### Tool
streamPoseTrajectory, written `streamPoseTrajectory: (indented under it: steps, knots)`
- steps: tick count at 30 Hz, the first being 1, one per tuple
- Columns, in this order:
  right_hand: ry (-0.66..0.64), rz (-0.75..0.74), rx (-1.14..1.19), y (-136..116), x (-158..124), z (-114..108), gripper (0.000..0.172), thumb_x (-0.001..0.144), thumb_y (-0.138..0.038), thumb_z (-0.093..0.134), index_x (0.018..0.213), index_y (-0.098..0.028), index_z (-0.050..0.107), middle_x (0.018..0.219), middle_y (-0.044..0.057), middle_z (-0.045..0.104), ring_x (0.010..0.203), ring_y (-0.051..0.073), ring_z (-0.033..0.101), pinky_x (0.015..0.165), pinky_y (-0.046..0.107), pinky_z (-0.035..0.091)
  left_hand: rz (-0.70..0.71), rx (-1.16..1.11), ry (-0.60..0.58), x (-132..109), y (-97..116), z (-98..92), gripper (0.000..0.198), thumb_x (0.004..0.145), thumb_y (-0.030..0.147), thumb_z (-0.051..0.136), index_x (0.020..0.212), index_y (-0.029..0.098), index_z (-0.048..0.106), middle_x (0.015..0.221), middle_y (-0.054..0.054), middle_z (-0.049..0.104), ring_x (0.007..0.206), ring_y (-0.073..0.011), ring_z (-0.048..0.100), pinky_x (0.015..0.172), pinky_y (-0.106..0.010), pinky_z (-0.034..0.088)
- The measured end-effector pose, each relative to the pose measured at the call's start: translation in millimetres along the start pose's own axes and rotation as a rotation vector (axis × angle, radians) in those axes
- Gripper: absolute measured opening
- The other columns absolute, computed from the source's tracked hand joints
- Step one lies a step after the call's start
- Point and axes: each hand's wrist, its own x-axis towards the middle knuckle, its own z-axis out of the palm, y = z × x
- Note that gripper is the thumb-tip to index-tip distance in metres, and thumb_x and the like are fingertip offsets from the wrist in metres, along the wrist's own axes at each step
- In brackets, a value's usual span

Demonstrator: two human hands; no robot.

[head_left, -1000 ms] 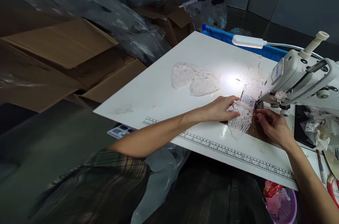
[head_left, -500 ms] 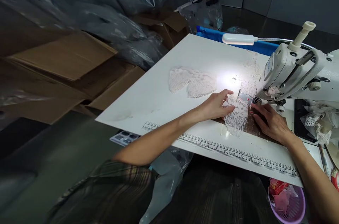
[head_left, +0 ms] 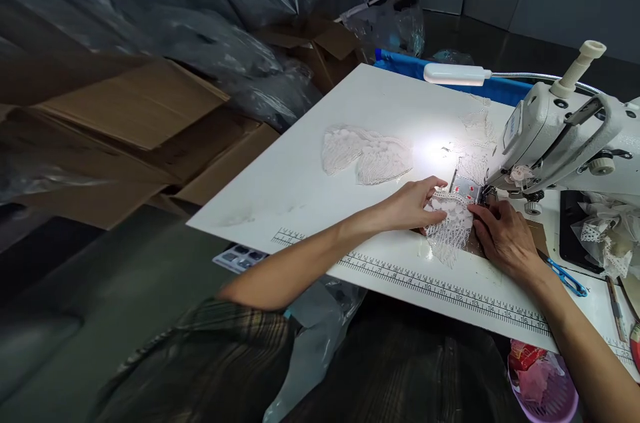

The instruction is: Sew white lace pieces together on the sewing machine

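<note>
A white lace piece [head_left: 450, 229] lies on the white sewing table [head_left: 310, 169], its top end under the foot of the white sewing machine [head_left: 560, 136]. My left hand [head_left: 413, 204] rests on the lace's left edge, fingers curled and pressed down on it. My right hand [head_left: 500, 236] lies on the lace's right side, fingertips pinched on the fabric close to the needle. A small lamp [head_left: 453, 74] lights the spot.
More lace pieces [head_left: 367, 155] lie further back on the table. Blue snips [head_left: 567, 278] sit right of my right hand. Lace trim [head_left: 607, 236] piles at the right edge. A purple basket [head_left: 547, 396] sits below. Cardboard boxes [head_left: 135, 123] and plastic sheeting stand left.
My right hand has slid forward and flattened onto the lace near the needle. The blue snips have come into view beside it. My left hand holds the same place.
</note>
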Motion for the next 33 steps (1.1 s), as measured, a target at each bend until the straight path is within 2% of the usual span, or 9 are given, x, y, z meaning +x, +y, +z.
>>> streamPoseTrajectory:
  steps: [3, 6, 10, 15, 19, 23, 27, 30, 33]
  knots:
    - [0.022, 0.024, 0.082, 4, -2, 0, 0.044, 0.101, -0.038, 0.035, 0.133, -0.025, 0.062, 0.100, 0.013, 0.058, 0.079, 0.022, 0.054, 0.068, 0.038, 0.050, -0.040, -0.110, -0.034, 2, -6, -0.7, 0.069, 0.080, 0.037, 0.068, 0.141, 0.016, 0.045, 0.083, -0.001, 0.058, 0.060, -0.0134, 0.057, 0.053, -0.027, 0.050]
    - [0.037, -0.014, 0.193, 8, -4, -2, 0.044, 0.102, -0.036, 0.035, 0.134, -0.024, 0.062, 0.099, 0.012, 0.059, 0.084, 0.022, 0.057, 0.074, 0.038, 0.052, -0.082, -0.197, -0.092, 5, -12, -5.0, 0.073, 0.079, 0.037, 0.072, 0.143, 0.018, 0.044, 0.106, -0.011, 0.062, 0.056, -0.0124, 0.060, 0.051, -0.029, 0.053]
    - [0.046, -0.118, 0.181, 10, -6, -4, 0.040, 0.102, -0.036, 0.039, 0.128, -0.027, 0.068, 0.100, 0.011, 0.060, 0.085, 0.022, 0.058, 0.077, 0.039, 0.051, -0.086, -0.124, -0.098, 5, -11, -7.4, 0.079, 0.077, 0.039, 0.076, 0.145, 0.017, 0.042, 0.136, -0.025, 0.054, 0.068, -0.0181, 0.066, 0.054, -0.031, 0.053]
    - [0.052, -0.084, 0.110, 8, -8, 2, 0.041, 0.101, -0.034, 0.039, 0.128, -0.025, 0.069, 0.103, 0.013, 0.060, 0.088, 0.023, 0.056, 0.076, 0.040, 0.050, 0.034, 0.124, 0.031, 1, -4, 0.9, 0.092, 0.072, 0.047, 0.078, 0.149, 0.017, 0.037, 0.119, -0.016, 0.065, 0.098, -0.0283, 0.065, 0.071, -0.033, 0.051]
    - [0.054, -0.080, 0.079, 9, -8, 5, 0.042, 0.101, -0.034, 0.038, 0.130, -0.024, 0.066, 0.104, 0.014, 0.060, 0.091, 0.025, 0.056, 0.078, 0.042, 0.051, 0.056, 0.104, 0.123, 5, -7, 5.3, 0.082, 0.074, 0.048, 0.077, 0.143, 0.019, 0.044, 0.119, -0.012, 0.064, 0.096, -0.0250, 0.064, 0.076, -0.033, 0.051]
    - [0.075, -0.079, 0.104, 7, -8, 1, 0.043, 0.100, -0.031, 0.038, 0.133, -0.019, 0.063, 0.104, 0.015, 0.061, 0.090, 0.025, 0.057, 0.078, 0.044, 0.052, 0.013, 0.000, 0.190, 12, -12, 4.4, 0.064, 0.078, 0.039, 0.074, 0.134, 0.017, 0.052, 0.107, -0.008, 0.065, 0.080, -0.0168, 0.063, 0.072, -0.031, 0.051]
    - [0.112, -0.212, 0.268, -9, -8, -10, 0.034, 0.097, -0.027, 0.045, 0.122, -0.018, 0.066, 0.107, 0.014, 0.063, 0.100, 0.025, 0.059, 0.086, 0.043, 0.052, -0.032, -0.051, 0.188, 15, -10, 3.3, 0.056, 0.078, 0.032, 0.073, 0.129, 0.014, 0.057, 0.098, -0.005, 0.064, 0.072, -0.0131, 0.060, 0.068, -0.028, 0.049]
    - [0.028, -0.368, 0.389, -25, -8, -17, 0.029, 0.092, -0.028, 0.052, 0.116, -0.017, 0.064, 0.113, 0.013, 0.064, 0.106, 0.026, 0.059, 0.093, 0.046, 0.050, -0.048, -0.028, 0.202, 16, -8, 4.0, 0.056, 0.077, 0.031, 0.075, 0.128, 0.015, 0.058, 0.095, -0.003, 0.064, 0.072, -0.0127, 0.059, 0.070, -0.028, 0.049]
    - [-0.066, -0.417, 0.478, -33, -8, -20, 0.016, 0.088, -0.028, 0.057, 0.099, -0.018, 0.063, 0.101, 0.010, 0.067, 0.095, 0.024, 0.060, 0.088, 0.045, 0.050, -0.048, -0.005, 0.191, 16, -7, 4.8, 0.061, 0.075, 0.033, 0.078, 0.129, 0.014, 0.058, 0.094, -0.002, 0.064, 0.072, -0.0128, 0.059, 0.070, -0.027, 0.048]
